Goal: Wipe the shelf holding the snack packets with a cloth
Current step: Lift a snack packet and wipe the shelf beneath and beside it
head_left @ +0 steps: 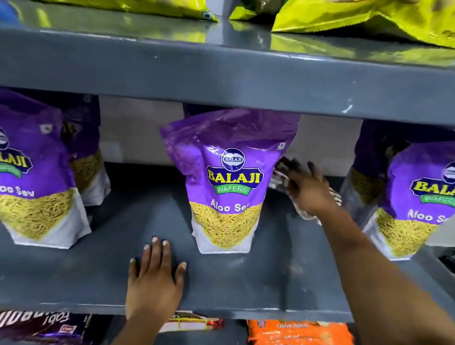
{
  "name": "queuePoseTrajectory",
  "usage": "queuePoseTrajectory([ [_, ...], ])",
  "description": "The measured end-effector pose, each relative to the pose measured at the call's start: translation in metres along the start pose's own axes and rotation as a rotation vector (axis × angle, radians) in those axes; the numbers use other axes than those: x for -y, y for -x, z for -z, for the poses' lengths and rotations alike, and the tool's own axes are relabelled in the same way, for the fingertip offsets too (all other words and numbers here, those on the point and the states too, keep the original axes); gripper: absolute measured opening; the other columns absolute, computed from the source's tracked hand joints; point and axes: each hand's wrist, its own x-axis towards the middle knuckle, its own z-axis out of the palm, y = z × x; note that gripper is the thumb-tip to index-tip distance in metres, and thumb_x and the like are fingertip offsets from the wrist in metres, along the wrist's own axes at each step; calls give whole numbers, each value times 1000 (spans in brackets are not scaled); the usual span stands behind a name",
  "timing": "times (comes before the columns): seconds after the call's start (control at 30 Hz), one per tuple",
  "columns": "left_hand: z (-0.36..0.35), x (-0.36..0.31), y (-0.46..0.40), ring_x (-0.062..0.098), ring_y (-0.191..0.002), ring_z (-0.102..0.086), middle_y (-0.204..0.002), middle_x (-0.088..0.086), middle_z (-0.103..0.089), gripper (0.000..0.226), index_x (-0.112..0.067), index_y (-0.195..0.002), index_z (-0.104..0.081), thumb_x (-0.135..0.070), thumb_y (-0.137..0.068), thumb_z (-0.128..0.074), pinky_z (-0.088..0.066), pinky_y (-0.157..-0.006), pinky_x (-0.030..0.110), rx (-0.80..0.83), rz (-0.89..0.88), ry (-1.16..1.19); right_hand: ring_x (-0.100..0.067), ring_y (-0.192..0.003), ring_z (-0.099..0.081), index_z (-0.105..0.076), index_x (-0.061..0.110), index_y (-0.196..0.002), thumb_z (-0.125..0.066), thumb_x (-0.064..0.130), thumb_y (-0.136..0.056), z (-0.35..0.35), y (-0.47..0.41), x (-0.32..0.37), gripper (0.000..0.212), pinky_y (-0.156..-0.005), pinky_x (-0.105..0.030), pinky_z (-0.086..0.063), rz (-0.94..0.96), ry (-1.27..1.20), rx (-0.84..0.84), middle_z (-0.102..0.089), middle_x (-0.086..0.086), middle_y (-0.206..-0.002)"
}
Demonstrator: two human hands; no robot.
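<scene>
Deep between purple packets (227, 178), right hand (309, 191) on cloth (281, 174)

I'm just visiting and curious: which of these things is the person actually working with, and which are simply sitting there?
In use:
- grey shelf
- cloth under the right hand
- left hand, flat on the shelf
- purple Aloo Sev packets

Just there:
- yellow-green bags above
- orange cookie pack below
- dark wrapper below

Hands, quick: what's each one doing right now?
Left hand: open, flat on the shelf, holding nothing.
Right hand: pressing a cloth at the shelf's back; grip blurred.
</scene>
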Motion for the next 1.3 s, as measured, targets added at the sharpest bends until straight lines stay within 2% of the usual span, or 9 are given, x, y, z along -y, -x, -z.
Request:
queuePoseTrajectory([
  [0.1, -3, 1, -1, 36, -106, -63, -124, 21, -61, 72, -2, -116, -62, -49, -93, -12, -51, -82, 54, 26, 14, -10, -29, -142, -15, -25, 20, -142, -37, 29, -97, -53, -16, -27, 47, -118, -42, -14, -47, -29, 431, -17, -5, -156],
  [0.2, -4, 2, -3, 36, -104, -65, -120, 20, -64, 81, -2, -115, -63, -50, -93, -1, -53, -79, 53, 11, 27, -25, -29, -140, -23, -20, 23, -143, -41, 37, -94, -71, -25, -39, 56, -115, -40, -24, -116, -25, 384, -16, -7, -156],
  [0.37, -9, 2, -5, 37, -118, -55, -133, 19, -54, 68, -3, -125, -55, -47, -83, -25, -45, -93, 54, -65, 34, 3, -28, -139, -25, -34, 33, -137, -49, 23, -89, -65, -10, -39, 51, -115, -42, -24, -75, 3, 350, -27, -6, -153],
  [0.53, -5, -1, -1, 28, -144, -13, -157, 10, -11, 92, -12, -146, -15, -56, -69, 10, -13, -116, 45, -81, 16, 19, -31, -130, -37, -50, 42, -122, -54, 20, -85, -67, 33, -30, 44, -110, -52, -29, -95, -118, 307, -41, -5, -141],
  [0.8, -3, -2, 1, 25, -145, -3, -158, 9, 0, 97, -12, -147, -4, -54, -63, 19, -8, -117, 43, -73, 29, 9, -26, -128, -41, -55, 44, -113, -47, 7, -83, -47, 123, -14, 49, -107, -45, -32, -115, -136, 293, -45, 4, -139],
  [0.97, -6, -2, -1, 27, -145, -6, -158, 10, -4, 96, -12, -147, -10, -54, -65, 17, -9, -117, 46, -89, 23, 12, -28, -104, -61, -65, 39, -96, -52, -4, -77, -29, 105, -25, 48, -89, -39, -50, -177, -579, 230, -65, -7, -114],
  [1.1, -5, -1, -1, 26, -145, -4, -158, 9, -2, 97, -13, -147, -8, -54, -64, 18, -8, -117, 44, -85, 23, -2, -33, -134, -28, -43, 39, -129, -56, 24, -83, -35, 72, -14, 50, -112, -49, -24, -160, -115, 380, -34, -6, -145],
  [1.2, -4, -1, 0, 25, -145, -4, -158, 9, -1, 96, -13, -147, -7, -53, -64, 19, -7, -117, 44, -87, 20, -6, -25, -144, -1, -23, 41, -139, -51, 45, -86, -51, 68, 2, 60, -116, -55, -5, -98, -103, 433, -6, 5, -157],
  [1.3, -4, -1, -1, 25, -145, -2, -158, 9, 2, 96, -13, -147, -4, -52, -64, 20, -6, -117, 43, -68, 18, -17, -21, -145, 0, -20, 43, -139, -44, 40, -92, -64, 87, 8, 52, -116, -54, 0, -116, -155, 389, -3, 9, -157],
])
